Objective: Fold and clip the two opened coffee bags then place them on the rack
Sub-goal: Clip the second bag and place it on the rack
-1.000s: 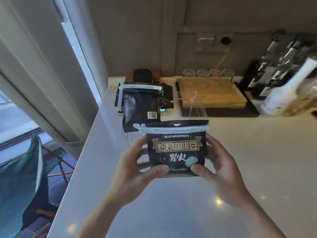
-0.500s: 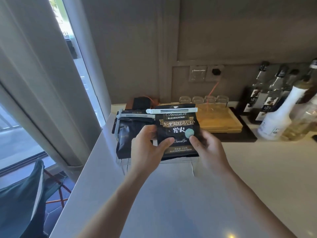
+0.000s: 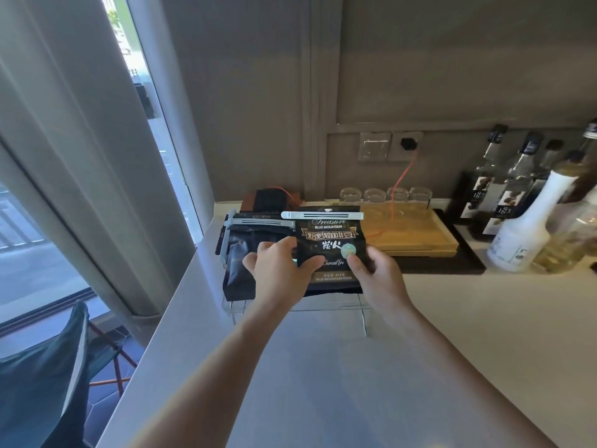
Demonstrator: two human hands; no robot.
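Observation:
A black Blue Mountain coffee bag (image 3: 329, 244) stands upright on the clear rack (image 3: 363, 310), its folded top held by a pale clip (image 3: 322, 215). My left hand (image 3: 281, 270) grips the bag's left edge and my right hand (image 3: 374, 270) grips its right edge, thumbs on the front. A second black coffee bag (image 3: 240, 263) stands on the rack's left side, closed by a grey clip (image 3: 258, 223). The rack's top is mostly hidden by the bags and my hands.
A wooden tray (image 3: 420, 236) with several glasses (image 3: 384, 195) sits behind the rack on a black mat. Bottles (image 3: 520, 231) crowd the right back. The counter's left edge drops off by a curtain and window. A socket with an orange cable (image 3: 403, 176) is on the wall.
Both hands carried the clipped bag away from me to the rack; it now stands beside the first bag. The view has tilted up.

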